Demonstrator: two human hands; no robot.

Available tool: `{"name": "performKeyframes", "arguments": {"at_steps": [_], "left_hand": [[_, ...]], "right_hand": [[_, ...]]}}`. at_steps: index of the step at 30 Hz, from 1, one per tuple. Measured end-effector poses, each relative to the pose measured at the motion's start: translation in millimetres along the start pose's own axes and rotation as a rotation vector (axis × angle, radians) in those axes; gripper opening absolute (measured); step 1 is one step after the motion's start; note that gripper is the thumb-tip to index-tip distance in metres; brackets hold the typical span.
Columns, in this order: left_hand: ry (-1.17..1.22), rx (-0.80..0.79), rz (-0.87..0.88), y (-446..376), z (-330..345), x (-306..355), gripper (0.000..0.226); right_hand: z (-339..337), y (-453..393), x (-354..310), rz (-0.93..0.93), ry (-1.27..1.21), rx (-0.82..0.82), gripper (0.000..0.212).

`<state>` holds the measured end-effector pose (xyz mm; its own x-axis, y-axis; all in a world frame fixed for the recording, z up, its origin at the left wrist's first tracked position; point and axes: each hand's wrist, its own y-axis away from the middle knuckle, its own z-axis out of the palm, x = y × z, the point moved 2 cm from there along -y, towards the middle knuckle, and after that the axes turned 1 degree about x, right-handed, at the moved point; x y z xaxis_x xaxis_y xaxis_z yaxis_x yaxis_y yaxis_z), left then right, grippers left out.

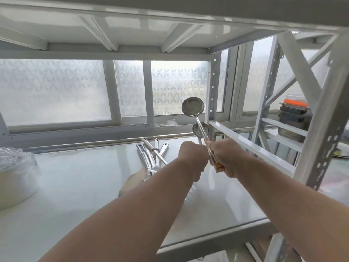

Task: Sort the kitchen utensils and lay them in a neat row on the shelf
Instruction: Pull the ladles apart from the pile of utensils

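Glaring through frosted window panes [56, 91] behind a white shelf [75, 186]. Raising ladles at centre: right hand [224, 157] clenching the upper ladle [193, 107]; left hand [191, 159] fisted, possibly gripping the half-hidden lower ladle [200, 129]. Partly hiding piled utensils [151, 154].

Shelf [75, 195] is bare left of the utensil pile [151, 157]; plastic-wrapped bowl [15, 174] blocks your far left.

Your bare forearms reach forward together; your left hand [190, 156] is fisted, your right hand [226, 157] closed around a handle.
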<state>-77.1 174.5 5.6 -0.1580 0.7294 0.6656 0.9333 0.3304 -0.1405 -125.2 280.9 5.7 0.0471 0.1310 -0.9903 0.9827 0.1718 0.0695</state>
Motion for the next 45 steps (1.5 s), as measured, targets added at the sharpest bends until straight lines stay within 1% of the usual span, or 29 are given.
{"name": "performKeyframes", "arguments": {"at_steps": [1, 2, 3, 5, 7, 8, 9, 13, 14, 15, 16, 17, 18, 20, 22, 23, 25, 26, 28, 29, 30, 32, 33, 36, 37, 38, 39, 42, 45], "left_hand": [[-0.118, 0.016, 0.099, 0, 3, 3, 0.016], [-0.123, -0.010, 0.107, 0, 6, 4, 0.013], [0.036, 0.037, 0.008, 5, 1, 7, 0.015], [-0.253, 0.107, 0.095, 18, -10, 10, 0.037], [-0.253, 0.092, 0.100, 13, -13, 4, 0.040], [-0.306, 0.106, 0.079, 14, -14, 2, 0.040], [-0.278, 0.109, 0.037, 13, -13, 2, 0.039], [-0.294, 0.125, 0.088, 12, -15, 1, 0.038], [-0.339, 0.127, 0.147, 12, -17, -2, 0.038], [-0.310, 0.079, 0.133, 11, -11, -5, 0.037], [-0.308, 0.082, 0.115, 11, -10, -7, 0.033], [-0.239, 0.039, 0.030, 9, -7, -8, 0.025], [-0.251, 0.016, 0.053, 8, -8, -8, 0.013], [-0.387, -0.008, 0.128, 14, -6, -5, 0.016], [-0.655, -0.035, 0.395, 9, 11, -8, 0.006], [-0.856, -0.081, 0.450, 13, 13, -6, 0.008], [-0.961, -0.144, 0.506, 20, 20, 0, 0.015], [-0.893, -0.048, 0.488, 22, 18, 5, 0.016], [-0.471, 0.024, 0.214, 25, 14, 12, 0.019], [-0.370, 0.025, 0.144, 21, 15, 10, 0.024], [-0.353, 0.018, 0.191, 14, 19, 5, 0.032], [-0.280, -0.008, 0.133, 14, 23, 5, 0.036], [-0.160, -0.012, 0.059, 15, 24, 5, 0.032], [-0.072, -0.016, -0.072, 8, 20, 1, 0.002], [0.141, 0.003, -0.125, 3, 20, -4, 0.007], [0.461, 0.013, -0.222, -5, 21, -10, 0.010], [0.707, -0.010, -0.267, -12, 20, -15, 0.012], [0.773, 0.090, -0.261, -14, 17, -27, 0.028], [0.770, 0.085, -0.211, -15, 3, -38, 0.032]], "right_hand": [[-1, 0, 1, -0.002, -0.017, -0.009, 0.031], [-2, 0, 2, -0.003, -0.043, -0.019, 0.029], [-2, -1, 3, -0.007, -0.070, -0.023, 0.028], [-3, -3, 5, -0.017, -0.082, -0.017, 0.026], [-2, -3, 6, -0.025, -0.058, -0.012, 0.030], [-1, -3, 6, -0.028, -0.049, -0.016, 0.033], [0, -2, 7, -0.030, -0.051, -0.025, 0.035], [8, 4, 8, -0.027, -0.066, -0.050, 0.035], [10, 4, 9, -0.027, -0.061, -0.052, 0.035], [11, 5, 10, -0.023, -0.059, -0.056, 0.034], [12, 6, 11, -0.017, -0.058, -0.061, 0.032], [13, 6, 12, -0.010, -0.063, -0.064, 0.031], [13, 5, 14, -0.004, -0.066, -0.066, 0.031], [12, 4, 18, 0.005, -0.076, -0.057, 0.030], [10, 3, 23, 0.022, -0.080, -0.051, 0.027], [8, 1, 26, 0.037, -0.076, -0.050, 0.027], [2, -2, 33, 0.073, -0.040, -0.039, 0.027], [-3, -4, 36, 0.079, -0.010, -0.023, 0.024], [-11, -4, 41, 0.071, 0.041, 0.006, 0.014], [-15, -3, 42, 0.061, 0.056, 0.016, 0.011], [-18, -3, 43, 0.053, 0.065, 0.025, 0.012], [-21, -2, 45, 0.055, 0.065, 0.018, 0.015], [-21, 0, 44, 0.067, 0.052, 0.002, 0.019], [-21, 3, 41, 0.019, 0.085, -0.047, 0.031], [-21, 4, 39, -0.022, 0.085, -0.043, 0.034], [-19, 5, 38, -0.045, 0.060, -0.035, 0.036], [-17, 8, 37, -0.063, 0.044, -0.034, 0.036], [-3, 18, 32, -0.133, 0.070, -0.089, 0.033], [11, 26, 24, -0.209, 0.099, -0.229, 0.031]]}}
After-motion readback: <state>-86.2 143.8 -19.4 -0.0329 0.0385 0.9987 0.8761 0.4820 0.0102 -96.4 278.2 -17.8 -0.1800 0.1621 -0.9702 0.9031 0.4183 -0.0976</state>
